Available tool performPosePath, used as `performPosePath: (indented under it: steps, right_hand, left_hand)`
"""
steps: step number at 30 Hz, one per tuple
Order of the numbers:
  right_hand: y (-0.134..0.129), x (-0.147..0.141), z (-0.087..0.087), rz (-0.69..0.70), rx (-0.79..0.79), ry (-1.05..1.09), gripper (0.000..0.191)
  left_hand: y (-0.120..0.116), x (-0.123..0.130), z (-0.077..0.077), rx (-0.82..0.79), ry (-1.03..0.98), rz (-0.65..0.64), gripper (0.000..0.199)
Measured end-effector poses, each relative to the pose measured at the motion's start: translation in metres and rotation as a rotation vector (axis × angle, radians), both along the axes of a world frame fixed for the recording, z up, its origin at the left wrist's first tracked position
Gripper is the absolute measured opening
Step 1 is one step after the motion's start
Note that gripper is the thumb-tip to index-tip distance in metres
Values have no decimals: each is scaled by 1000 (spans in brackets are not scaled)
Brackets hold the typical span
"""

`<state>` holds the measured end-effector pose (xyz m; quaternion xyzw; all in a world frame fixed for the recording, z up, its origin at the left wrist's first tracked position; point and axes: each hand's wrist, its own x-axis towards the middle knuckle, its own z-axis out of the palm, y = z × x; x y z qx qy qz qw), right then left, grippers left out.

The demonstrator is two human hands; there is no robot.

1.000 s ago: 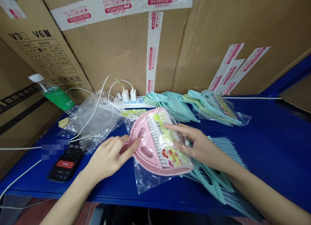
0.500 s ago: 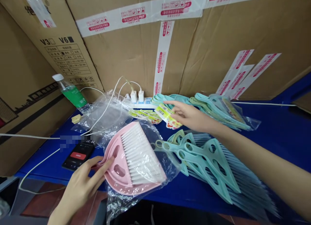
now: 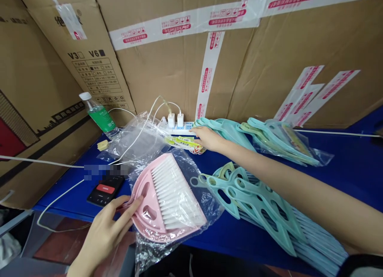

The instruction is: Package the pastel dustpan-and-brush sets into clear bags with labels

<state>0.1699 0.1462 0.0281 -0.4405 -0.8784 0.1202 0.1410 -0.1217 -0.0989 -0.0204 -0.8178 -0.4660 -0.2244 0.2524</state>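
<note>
My left hand [image 3: 115, 221] pinches the handle end of a pink dustpan [image 3: 154, 235] with a white-bristled brush [image 3: 176, 195] on it, both in a clear plastic bag [image 3: 209, 205]. Farther back, my right hand [image 3: 206, 138] is over the right end of a small pile of yellow-green printed cards [image 3: 182, 142]; its fingers reach down to them, and whether they grip one I cannot make out. Right of the bag lies a heap of light-blue brushes [image 3: 257, 205], partly under my right forearm. Light-blue dustpans [image 3: 229, 129] lie behind my right hand.
A green-labelled bottle [image 3: 101, 117], a phone [image 3: 104, 189], an empty plastic bag [image 3: 131, 137] and white cables are on the left. A power strip [image 3: 179, 130] stands against cardboard boxes [image 3: 167, 69] at the back. Bagged dustpans [image 3: 278, 141] lie back right.
My right hand has moved left to the card pile; the card seen at its fingers before is no longer separate. My left hand still holds the pink dustpan. The view has shifted slightly.
</note>
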Motion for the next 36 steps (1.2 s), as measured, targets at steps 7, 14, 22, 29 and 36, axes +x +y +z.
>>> performPosePath:
  steps: [7, 14, 22, 29, 36]
  right_hand:
    - [-76, 22, 38, 66, 194, 150, 20]
    - [-131, 56, 25, 48, -465, 497, 26]
    - [-117, 73, 3, 21, -904, 792, 43]
    - [-121, 86, 8, -110, -831, 947, 56]
    - [-120, 87, 6, -176, -814, 987, 63]
  left_hand:
    - [21, 18, 16, 35, 48, -39, 31]
    - [48, 42, 34, 67, 95, -143, 27]
    - [73, 72, 57, 47, 180, -203, 26]
    - [68, 95, 73, -13, 52, -239, 32]
    - [70, 131, 64, 35, 205, -205, 34]
